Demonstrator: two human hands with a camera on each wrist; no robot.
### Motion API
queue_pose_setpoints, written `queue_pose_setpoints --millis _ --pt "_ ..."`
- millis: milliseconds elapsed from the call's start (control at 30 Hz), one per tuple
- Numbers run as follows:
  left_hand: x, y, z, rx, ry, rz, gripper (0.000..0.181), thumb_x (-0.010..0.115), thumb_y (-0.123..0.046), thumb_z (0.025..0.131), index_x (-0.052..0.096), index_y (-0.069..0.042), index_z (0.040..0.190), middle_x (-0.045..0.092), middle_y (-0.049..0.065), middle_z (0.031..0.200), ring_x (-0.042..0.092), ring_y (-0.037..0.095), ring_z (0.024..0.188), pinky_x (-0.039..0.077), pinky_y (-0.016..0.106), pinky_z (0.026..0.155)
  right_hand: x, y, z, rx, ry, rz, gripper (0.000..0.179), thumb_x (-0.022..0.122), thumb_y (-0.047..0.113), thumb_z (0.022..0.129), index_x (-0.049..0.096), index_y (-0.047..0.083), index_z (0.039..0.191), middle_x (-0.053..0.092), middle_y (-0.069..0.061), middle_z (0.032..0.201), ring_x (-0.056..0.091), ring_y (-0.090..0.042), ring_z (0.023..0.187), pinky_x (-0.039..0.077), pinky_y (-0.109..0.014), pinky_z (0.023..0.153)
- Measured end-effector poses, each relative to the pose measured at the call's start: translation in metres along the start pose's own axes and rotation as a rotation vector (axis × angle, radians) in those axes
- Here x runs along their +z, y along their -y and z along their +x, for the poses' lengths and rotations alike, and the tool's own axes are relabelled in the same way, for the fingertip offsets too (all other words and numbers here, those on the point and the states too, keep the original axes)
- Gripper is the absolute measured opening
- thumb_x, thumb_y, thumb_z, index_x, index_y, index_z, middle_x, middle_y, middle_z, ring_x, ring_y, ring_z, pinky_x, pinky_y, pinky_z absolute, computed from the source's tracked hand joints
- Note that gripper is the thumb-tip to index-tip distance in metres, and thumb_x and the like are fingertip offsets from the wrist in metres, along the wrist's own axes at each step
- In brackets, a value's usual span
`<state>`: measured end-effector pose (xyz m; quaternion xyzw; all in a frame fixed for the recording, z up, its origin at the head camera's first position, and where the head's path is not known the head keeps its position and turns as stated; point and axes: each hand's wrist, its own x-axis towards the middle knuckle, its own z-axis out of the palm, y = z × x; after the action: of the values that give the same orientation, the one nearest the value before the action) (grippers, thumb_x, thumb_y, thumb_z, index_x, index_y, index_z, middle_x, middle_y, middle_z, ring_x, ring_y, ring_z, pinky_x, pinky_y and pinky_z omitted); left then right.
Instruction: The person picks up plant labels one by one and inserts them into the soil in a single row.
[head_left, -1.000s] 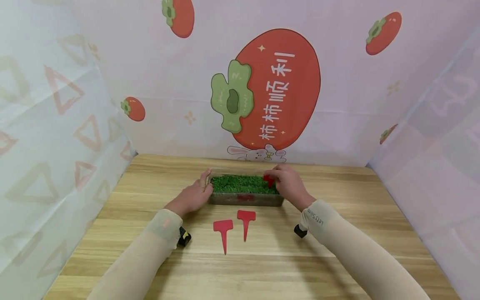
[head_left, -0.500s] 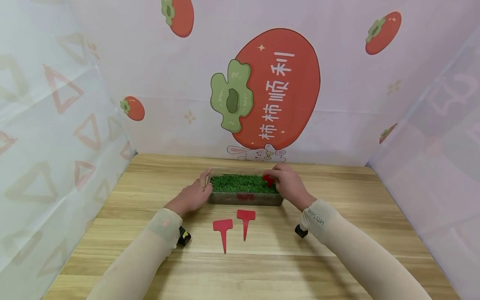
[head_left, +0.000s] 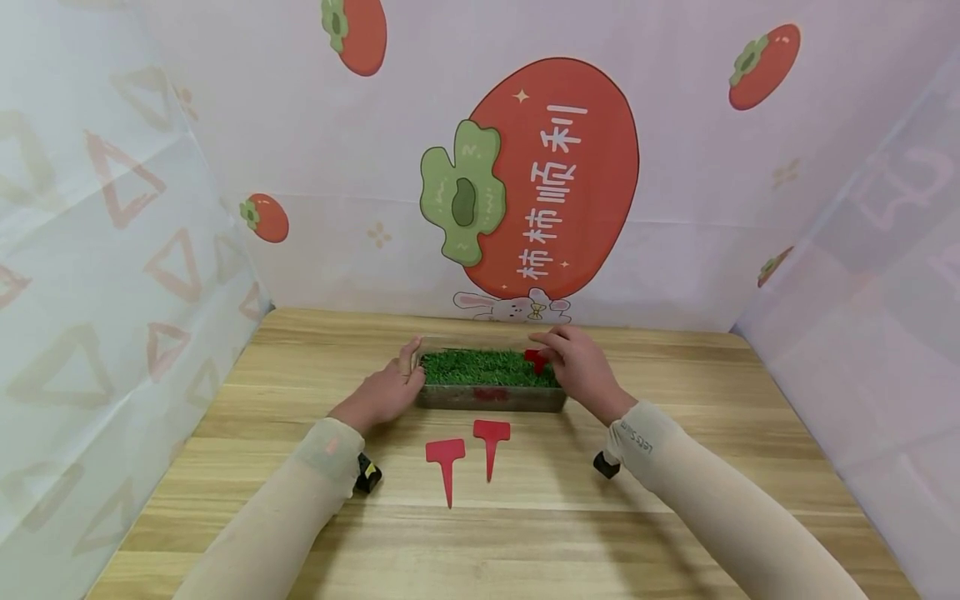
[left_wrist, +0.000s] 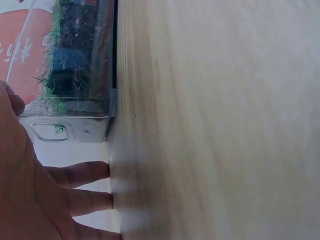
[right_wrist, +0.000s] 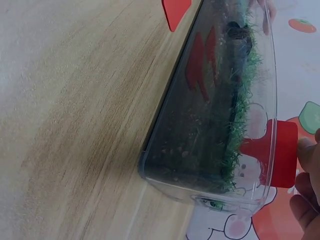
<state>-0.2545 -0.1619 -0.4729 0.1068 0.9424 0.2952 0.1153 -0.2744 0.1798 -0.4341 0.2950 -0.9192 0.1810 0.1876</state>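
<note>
A clear rectangular planter box point(head_left: 450, 398) filled with dark soil and green artificial grass point(head_left: 480, 367) stands on the table. My left hand point(head_left: 386, 392) rests at its left end with the thumb near the rim; in the left wrist view several fingers point(left_wrist: 80, 173) are spread straight. A red T-shaped plant label point(head_left: 535, 358) stands in the grass at the right end, also seen through the wall as a red label point(right_wrist: 286, 155) in the right wrist view. My right hand point(head_left: 585, 365) is right beside it, fingers loosened, thumb close to its edge.
Two more red plant labels, a left one point(head_left: 446, 452) and a right one point(head_left: 492, 433), lie flat on the wooden table point(head_left: 525, 533) before the box. A wall with persimmon prints point(head_left: 570, 183) rises behind, and patterned walls flank both sides.
My right hand's fingers have loosened from the red plant label and lifted slightly; the label stays standing in the grass. The left hand and the box have not visibly moved.
</note>
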Motion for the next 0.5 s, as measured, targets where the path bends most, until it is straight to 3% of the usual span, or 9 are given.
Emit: queue_pose_setpoints --millis 200,500 --pt "0.002 0.001 0.001 -0.005 -0.004 0.008 0.064 0.021 -0.047 0.107 -0.007 -0.029 0.162 0.028 0.025 0.160 0.039 0.050 0.139 0.030 0.068 0.111 -0.005 0.004 -0.004 -0.025 -0.051 0.020 0.026 0.068 0.006 0.094 0.074 0.013 0.118 0.064 -0.004 0.100 0.058 -0.021 0.091 0.054 -0.036 0.079" --pt "0.002 0.002 0.001 -0.003 -0.005 0.006 0.064 0.020 -0.047 0.107 -0.008 -0.030 0.162 0.028 0.024 0.161 0.039 0.050 0.139 0.030 0.067 0.111 -0.008 0.022 -0.012 -0.076 -0.094 0.067 0.027 0.079 0.008 0.086 0.075 0.010 0.112 0.064 -0.003 0.097 0.057 -0.019 0.088 0.052 -0.034 0.073"
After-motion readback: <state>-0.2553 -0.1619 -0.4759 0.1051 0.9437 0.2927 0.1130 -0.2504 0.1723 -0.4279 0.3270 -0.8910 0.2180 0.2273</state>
